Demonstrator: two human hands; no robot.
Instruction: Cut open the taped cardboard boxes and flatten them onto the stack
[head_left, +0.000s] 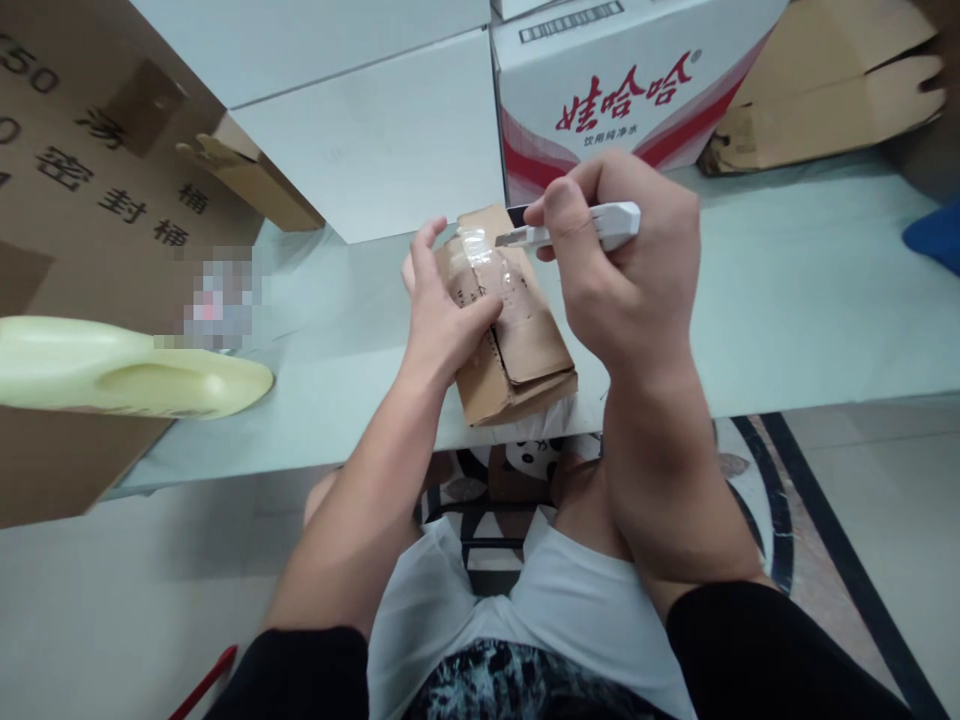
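Observation:
A small brown cardboard box lies at a slant on the table, with clear tape across its far part. My left hand is wrapped round the box's left side, its thumb pressed on the top. In my right hand is a white utility knife, gripped between thumb and fingers. Its blade points left over the far end of the box, close to the tape; whether it touches, I cannot tell. The fingertips of my left hand are partly hidden behind the box.
White boxes and a white-and-red carton line the table's back. Open cardboard lies at the right, near a blue object. A large brown carton and a pale yellow bottle are at the left.

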